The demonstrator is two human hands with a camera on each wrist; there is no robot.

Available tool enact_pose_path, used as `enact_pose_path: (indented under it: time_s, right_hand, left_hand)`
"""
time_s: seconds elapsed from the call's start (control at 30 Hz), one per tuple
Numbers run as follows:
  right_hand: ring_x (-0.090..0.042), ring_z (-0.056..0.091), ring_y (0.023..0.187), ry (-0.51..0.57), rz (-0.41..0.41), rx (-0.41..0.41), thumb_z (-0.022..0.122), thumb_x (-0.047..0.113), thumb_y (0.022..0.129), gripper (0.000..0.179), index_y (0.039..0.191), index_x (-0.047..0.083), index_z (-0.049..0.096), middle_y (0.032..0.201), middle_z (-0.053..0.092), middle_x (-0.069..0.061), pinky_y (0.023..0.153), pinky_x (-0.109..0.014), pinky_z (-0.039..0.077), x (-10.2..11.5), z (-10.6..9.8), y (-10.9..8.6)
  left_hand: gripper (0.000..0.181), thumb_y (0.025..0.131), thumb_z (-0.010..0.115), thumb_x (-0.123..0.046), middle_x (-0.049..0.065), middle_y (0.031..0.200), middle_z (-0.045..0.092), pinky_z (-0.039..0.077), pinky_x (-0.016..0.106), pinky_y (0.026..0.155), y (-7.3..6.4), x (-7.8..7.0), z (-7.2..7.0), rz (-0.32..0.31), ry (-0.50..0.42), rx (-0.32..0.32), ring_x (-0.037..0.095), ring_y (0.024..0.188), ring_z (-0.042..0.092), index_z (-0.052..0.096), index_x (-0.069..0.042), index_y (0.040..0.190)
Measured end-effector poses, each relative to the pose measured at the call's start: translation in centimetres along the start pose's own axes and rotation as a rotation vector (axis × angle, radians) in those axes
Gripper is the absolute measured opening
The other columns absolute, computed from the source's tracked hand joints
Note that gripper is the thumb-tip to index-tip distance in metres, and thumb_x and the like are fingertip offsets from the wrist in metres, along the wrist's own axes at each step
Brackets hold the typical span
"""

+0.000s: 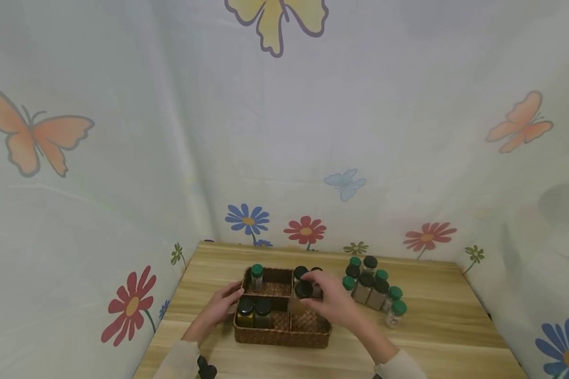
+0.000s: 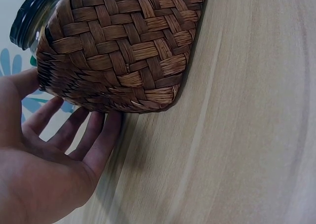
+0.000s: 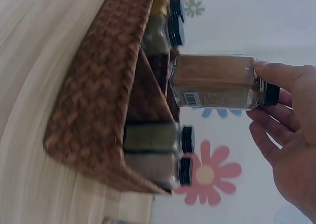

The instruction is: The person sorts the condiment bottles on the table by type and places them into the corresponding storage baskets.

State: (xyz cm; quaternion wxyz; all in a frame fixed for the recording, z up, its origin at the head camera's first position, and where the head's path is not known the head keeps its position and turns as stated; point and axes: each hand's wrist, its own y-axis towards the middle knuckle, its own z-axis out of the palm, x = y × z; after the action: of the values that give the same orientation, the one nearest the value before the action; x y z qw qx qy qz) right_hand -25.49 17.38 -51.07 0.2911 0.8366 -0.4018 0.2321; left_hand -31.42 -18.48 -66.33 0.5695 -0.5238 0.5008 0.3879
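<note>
The right hand (image 1: 332,302) pinched a square clear-glass jar of brown powder with a black lid (image 3: 215,80) near its top, thumb opposing fingers, so the jar hung upright below the fingertips and above a brown woven four-compartment basket (image 1: 282,339). With the hold so high and the glass body free beneath it, the jar might have swung or slipped if the pinch loosened on the smooth lid. Its base hung close above the woven divider (image 3: 148,93) below the hand, so lowering it off-line could have caught that edge and tipped it. Just beyond the fingers, two black-lidded glass jars (image 3: 153,137) stood in the far compartment, where a careless knuckle might have knocked them. The left hand (image 1: 220,305) lay with relaxed fingers against the basket's end wall; should that light contact have failed, a bump could have slid the basket along the pale wooden counter (image 1: 431,347).
</note>
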Motion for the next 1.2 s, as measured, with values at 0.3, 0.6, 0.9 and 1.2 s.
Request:
enact_pose_path:
  time_s: [0.3,0.6,0.9,1.2]
  right_hand:
    - [-0.015,0.068,0.109,0.031,-0.013,0.068,0.081,0.024,0.098,0.045,0.137,0.015,0.062,0.128,0.067,0.001,0.085,-0.034,0.062,1.0,2.6,1.4]
    - [-0.016,0.066,0.111,-0.02,-0.064,0.07,0.084,0.016,0.094,0.041,0.131,0.013,0.066,0.123,0.069,0.002,0.089,-0.034,0.06,0.5,5.0,1.6]
    - [-0.016,0.066,0.113,-0.064,-0.061,0.052,0.086,0.015,0.091,0.042,0.129,0.012,0.067,0.122,0.07,0.001,0.091,-0.036,0.059,-0.8,6.8,1.6]
    - [-0.012,0.064,0.113,-0.062,0.033,0.079,0.085,0.021,0.093,0.045,0.134,0.016,0.066,0.126,0.069,0.005,0.091,-0.035,0.059,-2.5,8.8,1.4]
  left_hand:
    - [0.06,0.111,0.058,-0.033,0.028,0.161,0.043,0.058,0.058,0.099,-0.2,-0.2,0.0,0.009,0.006,0.005,0.051,0.145,0.044,0.043,-0.001,0.16]
    - [0.058,0.111,0.058,-0.032,0.028,0.161,0.043,0.058,0.057,0.099,-0.2,-0.2,0.0,0.005,0.022,-0.008,0.049,0.144,0.046,0.044,-0.003,0.159]
    - [0.059,0.11,0.06,-0.033,0.028,0.161,0.043,0.058,0.057,0.098,-0.2,-0.2,0.1,0.011,0.007,-0.01,0.051,0.145,0.044,0.045,-0.002,0.159]
    - [0.058,0.112,0.057,-0.032,0.027,0.161,0.043,0.056,0.056,0.102,-0.1,-0.3,0.2,0.003,0.04,-0.013,0.048,0.145,0.045,0.044,-0.003,0.16]
